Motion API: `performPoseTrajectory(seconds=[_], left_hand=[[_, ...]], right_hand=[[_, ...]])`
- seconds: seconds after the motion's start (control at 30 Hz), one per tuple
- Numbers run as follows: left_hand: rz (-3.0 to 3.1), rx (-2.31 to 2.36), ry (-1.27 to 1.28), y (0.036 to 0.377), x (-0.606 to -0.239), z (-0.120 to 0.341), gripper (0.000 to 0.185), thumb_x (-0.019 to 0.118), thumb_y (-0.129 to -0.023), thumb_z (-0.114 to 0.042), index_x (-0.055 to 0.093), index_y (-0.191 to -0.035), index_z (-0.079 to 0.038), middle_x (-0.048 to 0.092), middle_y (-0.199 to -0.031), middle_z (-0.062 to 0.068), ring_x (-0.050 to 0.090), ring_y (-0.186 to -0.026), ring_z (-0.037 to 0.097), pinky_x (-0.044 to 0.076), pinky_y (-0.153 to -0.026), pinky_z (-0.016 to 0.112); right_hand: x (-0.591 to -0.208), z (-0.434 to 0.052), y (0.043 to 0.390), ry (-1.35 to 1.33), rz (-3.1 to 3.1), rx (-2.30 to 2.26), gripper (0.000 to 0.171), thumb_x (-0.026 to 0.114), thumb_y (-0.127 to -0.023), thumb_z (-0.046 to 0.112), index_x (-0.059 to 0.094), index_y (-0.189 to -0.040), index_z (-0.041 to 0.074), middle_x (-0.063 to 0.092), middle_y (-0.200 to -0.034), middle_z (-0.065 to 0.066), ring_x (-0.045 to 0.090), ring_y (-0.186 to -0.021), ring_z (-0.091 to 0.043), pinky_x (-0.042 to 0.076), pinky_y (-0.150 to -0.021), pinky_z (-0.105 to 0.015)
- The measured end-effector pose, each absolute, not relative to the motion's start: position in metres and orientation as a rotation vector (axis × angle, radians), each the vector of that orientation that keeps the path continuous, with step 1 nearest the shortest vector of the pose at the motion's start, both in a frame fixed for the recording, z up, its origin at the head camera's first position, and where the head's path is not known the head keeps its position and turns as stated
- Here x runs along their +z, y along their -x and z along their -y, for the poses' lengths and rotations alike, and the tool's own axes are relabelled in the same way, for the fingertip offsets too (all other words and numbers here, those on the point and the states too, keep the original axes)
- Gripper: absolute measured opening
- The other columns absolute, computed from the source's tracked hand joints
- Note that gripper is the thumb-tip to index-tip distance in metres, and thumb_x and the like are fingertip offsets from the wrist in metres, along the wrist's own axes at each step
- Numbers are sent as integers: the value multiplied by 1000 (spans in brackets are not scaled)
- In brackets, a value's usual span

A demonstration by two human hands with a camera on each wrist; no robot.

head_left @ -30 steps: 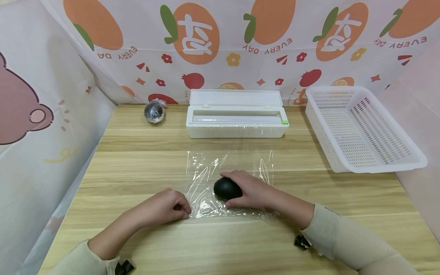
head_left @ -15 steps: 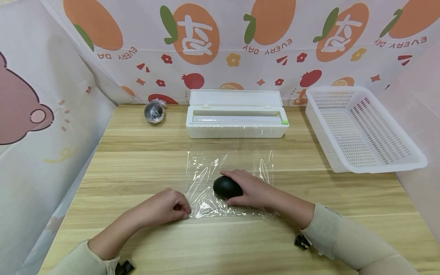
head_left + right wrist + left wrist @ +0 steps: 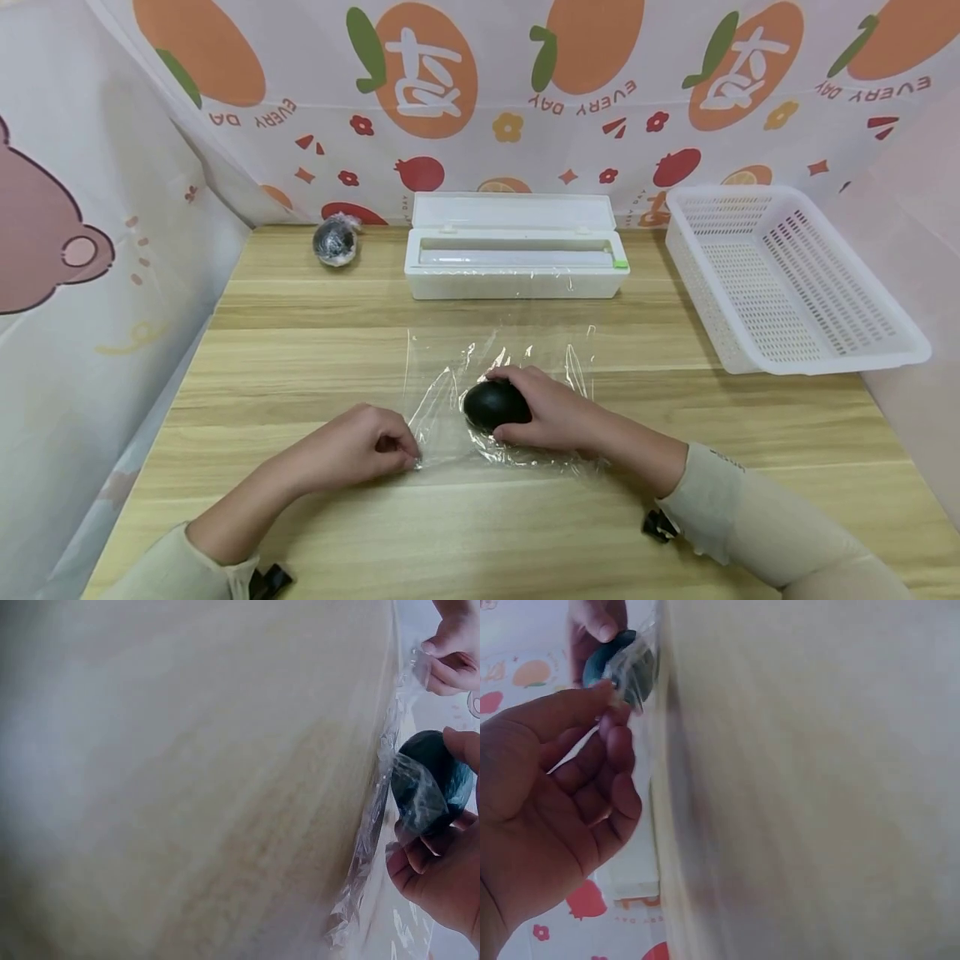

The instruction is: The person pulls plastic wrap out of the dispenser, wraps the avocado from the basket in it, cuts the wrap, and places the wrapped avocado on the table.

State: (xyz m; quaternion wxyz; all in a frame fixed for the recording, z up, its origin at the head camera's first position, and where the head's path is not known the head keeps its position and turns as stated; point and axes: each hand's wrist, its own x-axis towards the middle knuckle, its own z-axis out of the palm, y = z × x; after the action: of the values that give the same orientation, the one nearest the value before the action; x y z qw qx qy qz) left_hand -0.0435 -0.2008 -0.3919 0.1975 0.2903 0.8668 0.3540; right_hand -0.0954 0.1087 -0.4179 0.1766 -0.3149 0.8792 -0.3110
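Note:
A dark egg-shaped object [image 3: 495, 405] lies on a sheet of clear cling film [image 3: 450, 367] spread on the wooden table [image 3: 315, 350]. My right hand [image 3: 543, 408] curls round the object from its right side; the right wrist view shows the dark object [image 3: 431, 780] under film with my fingers [image 3: 420, 859] around it. My left hand [image 3: 367, 442] pinches the film's near left corner between thumb and fingertips, lifting it a little. In the left wrist view the pinching fingers [image 3: 604, 724] hold film in front of the dark object [image 3: 619, 664].
A white cling film dispenser box [image 3: 516, 258] stands open at the back middle. A film-wrapped dark ball [image 3: 335, 242] lies at the back left. A white slotted basket [image 3: 787, 275] sits at the right. Printed curtains wall in the table.
My left hand has raised the film's near left corner slightly and drawn it toward the object. My right hand has shifted a little with the object; the film around it is more crumpled.

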Motion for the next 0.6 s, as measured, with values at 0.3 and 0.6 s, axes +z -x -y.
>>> performPoseTrajectory(seconds=[0.3, 0.6], left_hand=[[-2515, 1231, -724, 55, -379, 199, 9, 74, -88, -13, 75, -89, -22, 71, -84, -10, 60, -70, 5, 53, -62, 25], [-2495, 1356, -580, 61, -377, 197, 4, 75, -88, -18, 75, -92, -19, 73, -85, -2, 60, -69, 12, 52, -61, 26]], right_hand=[[-418, -111, 99, 1072, -2483, -913, 63, 69, -88, 34, 45, -143, 15, 47, -143, -4, 44, -133, -19, 44, -105, -44], [-416, -113, 98, 1157, -2503, -922, 51, 64, -93, 29, 46, -140, 20, 49, -143, -1, 46, -131, -17, 45, -105, -42]])
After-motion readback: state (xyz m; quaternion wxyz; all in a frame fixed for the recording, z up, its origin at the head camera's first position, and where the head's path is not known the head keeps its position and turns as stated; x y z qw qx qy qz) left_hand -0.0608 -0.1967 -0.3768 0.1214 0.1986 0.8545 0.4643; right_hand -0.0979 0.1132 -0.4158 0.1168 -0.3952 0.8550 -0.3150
